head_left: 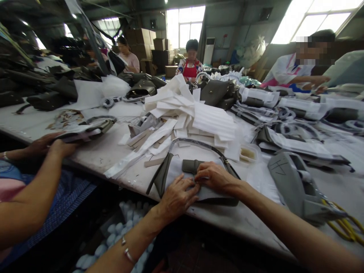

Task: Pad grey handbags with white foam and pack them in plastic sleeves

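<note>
An olive-grey handbag [162,178] lies in front of me at the table edge, its strap [199,144] looped away from me. White wrapping [174,170] covers much of its front around a short olive flap tab [190,165]. My left hand [179,194] rests on the wrapped front, fingers stretched toward the tab. Bent fingers of my right hand [215,176] are closed at the tab's lower end, and the fingertips are partly hidden. The fingers of both hands nearly meet there.
Beyond the bag is a heap of white foam sheets [182,117] and card strips. To the right stand a small dish [248,153], a grey tape dispenser [295,185] and yellow-handled scissors [345,227]. A co-worker's hands [61,146] hold another bag at left; wrapped bags [301,144] lie at right.
</note>
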Motion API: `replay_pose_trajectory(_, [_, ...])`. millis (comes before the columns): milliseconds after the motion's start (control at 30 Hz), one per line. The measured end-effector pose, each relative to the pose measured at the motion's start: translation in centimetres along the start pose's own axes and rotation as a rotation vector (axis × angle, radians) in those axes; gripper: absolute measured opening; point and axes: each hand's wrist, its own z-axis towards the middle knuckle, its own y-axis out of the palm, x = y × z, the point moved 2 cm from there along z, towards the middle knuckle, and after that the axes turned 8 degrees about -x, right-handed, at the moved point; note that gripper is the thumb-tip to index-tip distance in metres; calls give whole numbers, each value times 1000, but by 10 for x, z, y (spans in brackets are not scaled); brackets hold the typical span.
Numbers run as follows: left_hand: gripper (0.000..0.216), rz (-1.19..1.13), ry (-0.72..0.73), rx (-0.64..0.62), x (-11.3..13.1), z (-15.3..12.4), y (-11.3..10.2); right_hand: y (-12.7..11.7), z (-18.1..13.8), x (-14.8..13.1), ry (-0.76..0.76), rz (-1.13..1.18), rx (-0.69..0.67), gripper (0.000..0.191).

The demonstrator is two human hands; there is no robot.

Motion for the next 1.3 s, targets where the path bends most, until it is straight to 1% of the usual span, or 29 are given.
replay_pose_trajectory(67, [26, -14, 4, 2, 1, 0, 1, 0, 4, -1, -3, -110, -56, 13])
replay_pose_trajectory(133, [23, -33, -3, 4, 2, 0, 1, -3, 10, -4, -37, -181, -119, 18])
replay_pose_trajectory(233, [21, -78, -37, 19, 1, 0, 2, -8, 15, -6, -109, -198, -184, 27])
replay_pose_trajectory(300, [21, -103, -52, 29, 0, -1, 3, -9, 16, -6, -140, -183, -189, 29])
replay_pose_trajectory(400, [20, -100, -68, 33, 1, -1, 3, -6, 15, -5, -157, -183, -165, 27])
replay_pose_trajectory(533, [16, -100, -81, 8, 4, -1, -1, 3, 10, -5, -173, -216, -132, 22])
replay_pose_trajectory(633, [26, -133, -59, 23, 5, -2, -5, 5, 7, -5, -166, -186, -130, 22])
replay_pose_trajectory(700, [32, -145, -50, 39, 3, -3, -6, 4, 4, -2, -134, -109, -112, 19])
replay_pose_trajectory(800, [31, -142, -58, 42, 0, -3, -4, 7, -1, 5, -52, 34, -18, 17])
replay_pose_trajectory(867, [30, -117, -43, 41, 0, -2, -3, 13, -4, 9, -11, 79, 51, 19])
replay_pose_trajectory(1000, [27, -53, -7, 71, 2, 0, 0, 30, -10, 11, -11, 83, 139, 17])
replay_pose_trajectory(1067, [24, -39, -4, 87, 2, 2, 2, 35, -11, 12, -23, 69, 162, 17])
replay_pose_trajectory(1167, [21, -46, 10, 106, -1, 4, 3, 33, -9, 13, -40, 27, 142, 17])
replay_pose_trajectory(1300, [23, -46, 16, 160, -3, 2, 2, 27, -3, 7, -39, -133, 36, 14])
